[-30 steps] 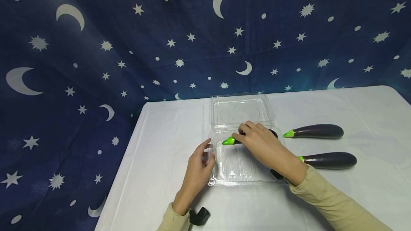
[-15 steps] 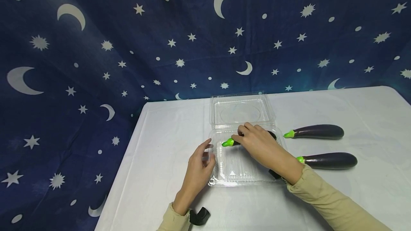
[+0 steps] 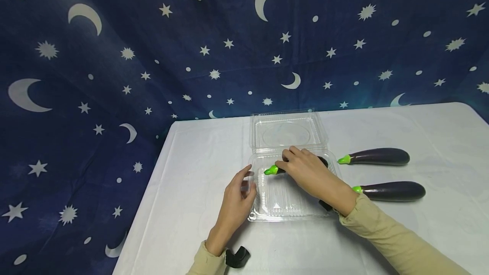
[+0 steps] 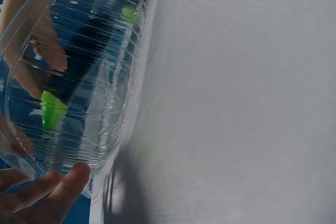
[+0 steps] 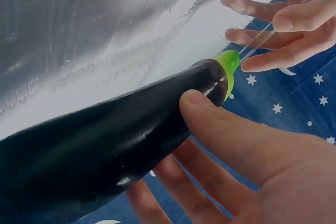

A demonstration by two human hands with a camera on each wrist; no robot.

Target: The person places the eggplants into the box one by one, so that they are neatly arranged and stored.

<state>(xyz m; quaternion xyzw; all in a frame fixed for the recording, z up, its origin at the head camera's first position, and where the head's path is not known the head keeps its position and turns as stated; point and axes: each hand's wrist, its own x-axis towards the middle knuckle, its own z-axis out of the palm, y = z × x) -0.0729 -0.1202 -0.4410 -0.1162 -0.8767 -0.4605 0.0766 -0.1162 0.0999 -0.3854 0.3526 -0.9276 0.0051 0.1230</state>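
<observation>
My right hand grips a dark purple eggplant with a bright green stem end. It holds the eggplant over the base of a clear plastic clamshell container, stem pointing left. In the right wrist view the thumb lies along the eggplant near its stem, with fingers on the other side. My left hand is at the container's left side, fingers fairly straight and spread, fingertips at the wall. Through the ribbed clear wall, the left wrist view shows the held eggplant.
Two more eggplants lie to the right of the container, a farther eggplant and a nearer eggplant. The container's lid lies folded back. A black wrist device sits by the left sleeve. Behind the white table hangs a starry blue cloth.
My right hand and forearm have shifted very slightly left and down with the eggplant. The left hand and container have stayed in place.
</observation>
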